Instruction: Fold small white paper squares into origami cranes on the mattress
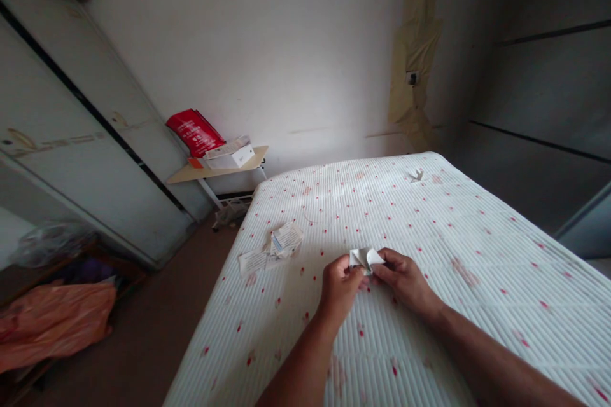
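A small piece of folded white paper (365, 257) is pinched between my two hands, just above the bed. My left hand (341, 285) grips its left side with thumb and fingers. On the other side, my right hand (403, 276) has its thumb and fingers closed on the paper's right edge, which curls up. Part of the paper is hidden behind my fingers. Several printed paper pieces (286, 240) lie overlapping on the bed to the left of my hands. Farther off, at the back right of the bed, sits a small folded paper shape (417, 175).
The bed (363, 210) has a white ribbed cover with red spots. Beyond its far left corner stands a small table (260, 158) with a red bag (193, 131) and a white box (233, 154). Cabinets (95, 108) line the left; an orange plastic bag (57, 324) lies lower left.
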`<state>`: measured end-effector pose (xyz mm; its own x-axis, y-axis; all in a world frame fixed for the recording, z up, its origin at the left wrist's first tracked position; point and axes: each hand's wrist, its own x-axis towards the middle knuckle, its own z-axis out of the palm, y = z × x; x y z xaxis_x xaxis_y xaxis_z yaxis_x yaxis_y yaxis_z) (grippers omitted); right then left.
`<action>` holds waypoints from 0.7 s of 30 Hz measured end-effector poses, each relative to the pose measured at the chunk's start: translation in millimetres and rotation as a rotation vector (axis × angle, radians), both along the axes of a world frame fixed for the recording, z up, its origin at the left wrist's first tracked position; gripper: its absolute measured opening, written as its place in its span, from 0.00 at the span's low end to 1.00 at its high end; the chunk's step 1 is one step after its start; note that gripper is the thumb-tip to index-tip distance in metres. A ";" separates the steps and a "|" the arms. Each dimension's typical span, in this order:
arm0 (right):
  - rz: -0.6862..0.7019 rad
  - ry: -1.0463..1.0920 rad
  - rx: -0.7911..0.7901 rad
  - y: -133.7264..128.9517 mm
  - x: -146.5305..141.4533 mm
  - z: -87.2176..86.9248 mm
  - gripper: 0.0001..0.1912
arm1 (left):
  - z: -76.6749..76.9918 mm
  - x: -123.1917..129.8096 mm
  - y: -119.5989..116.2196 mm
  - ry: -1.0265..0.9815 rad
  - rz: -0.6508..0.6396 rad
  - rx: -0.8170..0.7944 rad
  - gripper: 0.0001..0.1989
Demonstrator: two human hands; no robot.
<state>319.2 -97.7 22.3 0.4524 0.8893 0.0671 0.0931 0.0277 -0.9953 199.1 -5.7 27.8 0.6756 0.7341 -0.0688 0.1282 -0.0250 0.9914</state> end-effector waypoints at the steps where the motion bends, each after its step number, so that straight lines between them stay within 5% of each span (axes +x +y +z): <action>1: -0.007 0.034 -0.007 0.1 0.5 0.9 0.12 | 1.1 0.6 -0.3 -0.007 0.001 -0.057 0.10; 12: 0.010 0.086 -0.016 -0.3 -5.4 7.5 0.12 | 2.0 -1.3 1.8 0.032 0.022 -0.131 0.10; 21: 0.048 0.019 -0.005 0.1 -6.7 7.7 0.11 | 9.9 -1.7 -1.7 0.064 0.017 -0.039 0.11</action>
